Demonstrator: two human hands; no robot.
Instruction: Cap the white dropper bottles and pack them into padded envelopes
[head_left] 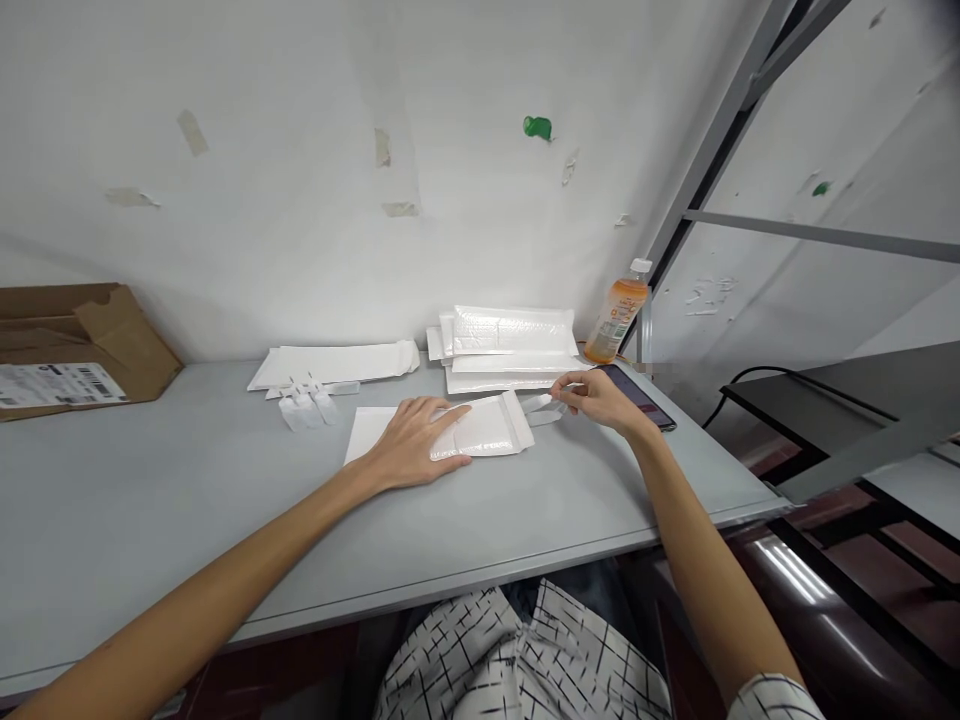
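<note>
My left hand (417,442) lies flat with fingers spread on a white bubble mailer (487,428), pressing it to the table. A flat white sheet or envelope (363,430) shows from under the hand on the left. Just right of the mailer's flap, my right hand (596,397) pinches the end of a small clear plastic bag (546,412) with something whitish in it. What exactly the bag holds is too small to tell. More small clear bags (306,408) lie to the left of the mailer.
Behind the hands are a stack of bubble mailers (514,335) and, farther left, another white pile (337,363). A phone (637,398) lies beside my right wrist, near an orange drink bottle (616,315). An open cardboard box (82,345) stands far left on the grey table (225,500).
</note>
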